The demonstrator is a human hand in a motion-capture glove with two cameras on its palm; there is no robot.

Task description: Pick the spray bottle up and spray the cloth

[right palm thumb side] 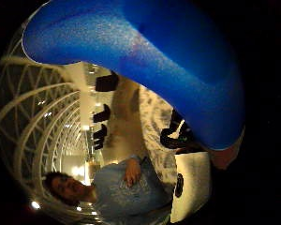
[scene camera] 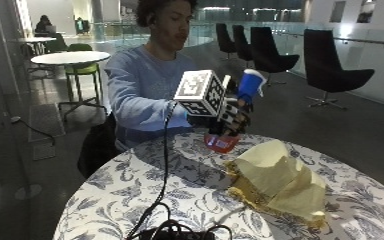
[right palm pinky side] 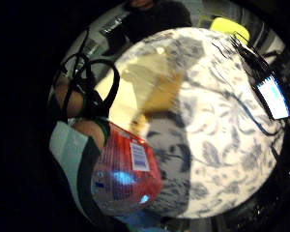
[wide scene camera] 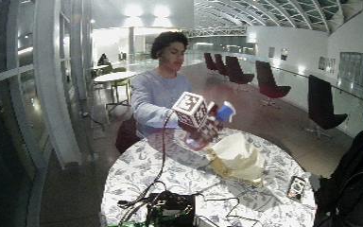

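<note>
Cables [scene camera: 172, 231] lay at the table's [scene camera: 145, 185] near edge; yellow cloth [scene camera: 278, 182] near its middle; right hand [scene camera: 228, 117] grasped the spray bottle [scene camera: 224, 141], lifted clear, over the far edge.

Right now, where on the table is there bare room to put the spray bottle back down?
The gloved right hand holds the spray bottle above the table's far edge. Bare tablecloth lies on the person's side, between that edge and the yellow cloth, and along the rim opposite the cloth. It is crowded at the cloth and by the cables at the near edge.
</note>
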